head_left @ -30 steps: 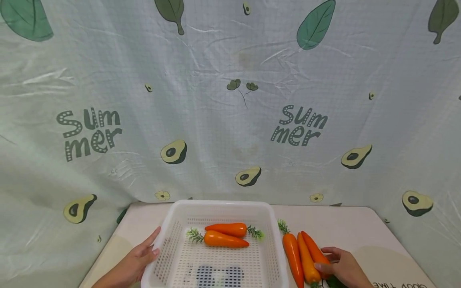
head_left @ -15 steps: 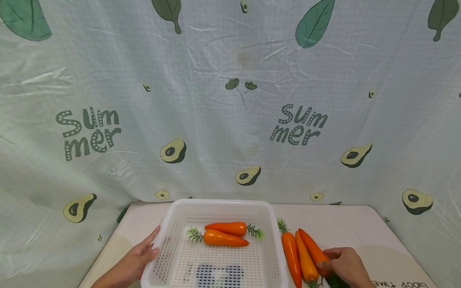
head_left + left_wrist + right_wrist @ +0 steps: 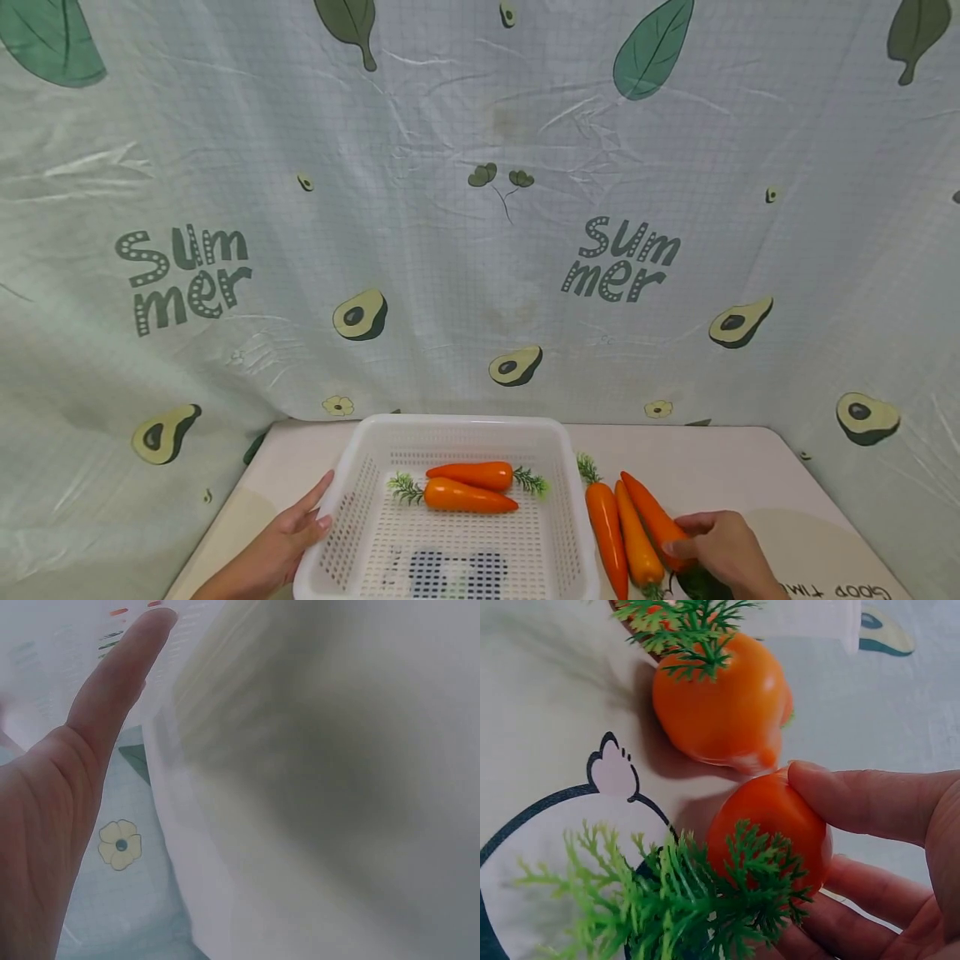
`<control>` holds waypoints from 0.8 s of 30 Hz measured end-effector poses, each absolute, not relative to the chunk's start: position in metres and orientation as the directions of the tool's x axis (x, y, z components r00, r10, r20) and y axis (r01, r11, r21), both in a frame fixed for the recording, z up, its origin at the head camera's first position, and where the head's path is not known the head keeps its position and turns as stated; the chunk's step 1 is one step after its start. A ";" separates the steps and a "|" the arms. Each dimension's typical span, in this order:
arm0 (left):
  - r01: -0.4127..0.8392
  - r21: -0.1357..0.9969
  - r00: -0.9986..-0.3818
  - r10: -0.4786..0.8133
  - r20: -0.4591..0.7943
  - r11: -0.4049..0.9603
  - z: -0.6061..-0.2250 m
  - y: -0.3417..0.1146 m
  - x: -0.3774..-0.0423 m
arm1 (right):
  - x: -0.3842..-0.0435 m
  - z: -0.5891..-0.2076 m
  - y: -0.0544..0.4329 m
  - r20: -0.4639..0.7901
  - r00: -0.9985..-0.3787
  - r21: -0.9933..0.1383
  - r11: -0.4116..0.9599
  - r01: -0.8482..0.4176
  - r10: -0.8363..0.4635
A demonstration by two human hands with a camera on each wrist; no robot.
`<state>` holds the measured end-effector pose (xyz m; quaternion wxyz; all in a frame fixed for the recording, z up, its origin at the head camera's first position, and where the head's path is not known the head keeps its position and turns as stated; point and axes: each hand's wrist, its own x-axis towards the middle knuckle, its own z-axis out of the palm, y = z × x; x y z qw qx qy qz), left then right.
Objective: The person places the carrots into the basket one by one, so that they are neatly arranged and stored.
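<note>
A white perforated plastic basket (image 3: 465, 423) stands on the table with two orange carrots (image 3: 471, 497) lying in it, their green tops pointing opposite ways. At its left wall is my left hand (image 3: 281, 537), fingers straight along the outside; a straight digit shows against the wall in the left wrist view. My right hand (image 3: 723, 546) pinches the thick end of a carrot (image 3: 647, 507) between thumb and fingers. In the right wrist view that carrot (image 3: 769, 806) has its leafy top toward the camera, close beside another carrot (image 3: 712, 705).
Two more carrots, one orange (image 3: 606, 529) and one lighter (image 3: 637, 540), lie between the basket and the pinched carrot. The tabletop (image 3: 720, 467) bears printed lettering at front right. Behind it hangs a curtain (image 3: 450, 250) printed with avocados.
The right hand has moved slightly right along with the carrot's thick end, while its tip has swung a little left and away. The left hand and basket keep their places.
</note>
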<state>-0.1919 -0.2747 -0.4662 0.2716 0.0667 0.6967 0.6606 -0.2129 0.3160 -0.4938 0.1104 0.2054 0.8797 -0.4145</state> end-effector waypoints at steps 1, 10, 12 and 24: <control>-0.268 0.956 -0.844 0.449 -0.293 0.119 -0.466 -0.275 -0.192 | -0.213 -0.493 0.316 -0.363 -0.892 -0.685 0.572 0.451 0.268; -0.279 0.953 -0.844 0.445 -0.300 0.114 -0.466 -0.275 -0.193 | -0.215 -0.488 0.316 -0.370 -0.890 -0.688 0.565 0.455 0.266; -0.278 0.954 -0.842 0.449 -0.299 0.113 -0.467 -0.275 -0.193 | -0.215 -0.486 0.315 -0.370 -0.889 -0.693 0.557 0.457 0.269; -0.269 0.959 -0.833 0.479 -0.278 0.088 -0.472 -0.278 -0.193 | -0.217 -0.478 0.316 -0.374 -0.885 -0.692 0.553 0.465 0.277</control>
